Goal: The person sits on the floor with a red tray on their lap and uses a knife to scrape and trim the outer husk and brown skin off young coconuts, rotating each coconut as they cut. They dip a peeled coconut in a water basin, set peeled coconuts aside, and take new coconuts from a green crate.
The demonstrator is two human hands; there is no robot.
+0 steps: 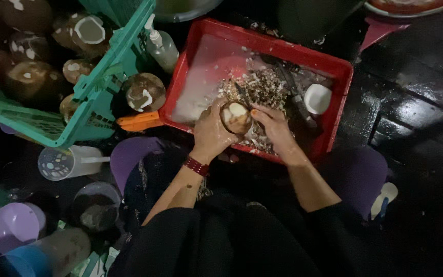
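Note:
My left hand [210,132] grips a brown coconut piece [236,117] with white flesh showing, held over the near edge of a red plastic tub [190,72]. My right hand [275,128] closes on the same piece from the right, fingers pressed to its rim. I cannot tell whether the right hand also holds a tool. A red band sits on my left wrist. Inside the tub lie a heap of brown shell scraps [262,84], a dark knife-like tool [293,92] and a white coconut piece [317,98].
A green plastic basket [96,82] at the left holds several brown coconuts [26,77]. One coconut [145,92] lies between basket and tub, beside a spray bottle [161,47]. A clear jug [70,162], a purple cup [15,224] and other containers stand at lower left. The floor [416,92] is dark and wet.

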